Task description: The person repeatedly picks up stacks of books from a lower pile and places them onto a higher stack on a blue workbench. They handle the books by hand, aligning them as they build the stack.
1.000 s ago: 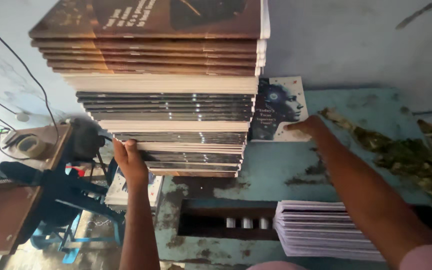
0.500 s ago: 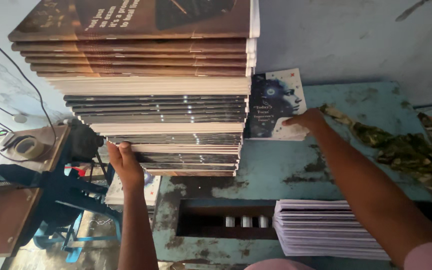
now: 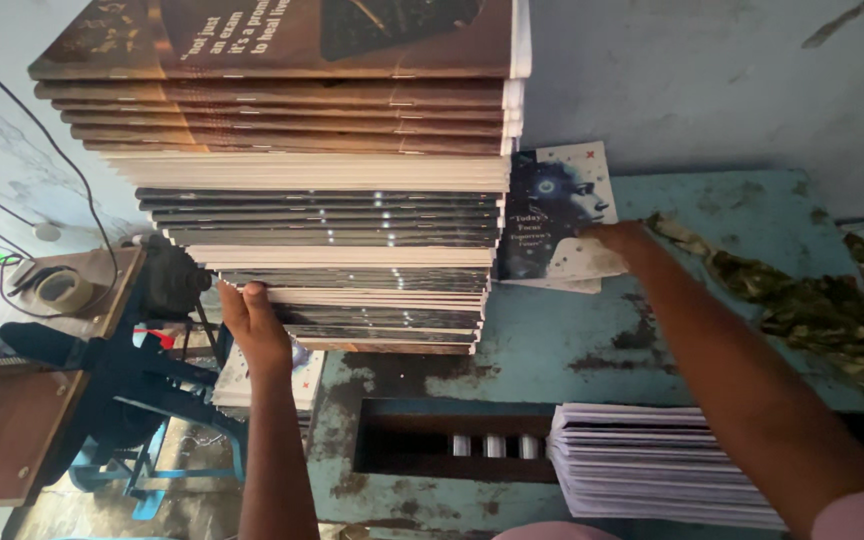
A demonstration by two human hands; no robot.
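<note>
A worn teal table (image 3: pixel 752 215) with chipped, dark-stained paint stands against a pale grey wall (image 3: pixel 712 70). A dark slot (image 3: pixel 452 450) is cut into its top, with small white rollers inside. To the left stands a brown wooden desk (image 3: pixel 12 430), a blue metal frame (image 3: pixel 142 390) beside it, over a dusty floor (image 3: pixel 172 480). Black cables (image 3: pixel 12 100) run down the wall. Daylight comes in from the far left.

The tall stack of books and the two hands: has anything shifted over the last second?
Barely. The left hand stays pressed to the side of the tall stack of books; the right hand keeps resting on the dark-covered booklet beside it. The white paper stack lies unchanged on the blue-green table. Only the view shifted slightly.
</note>
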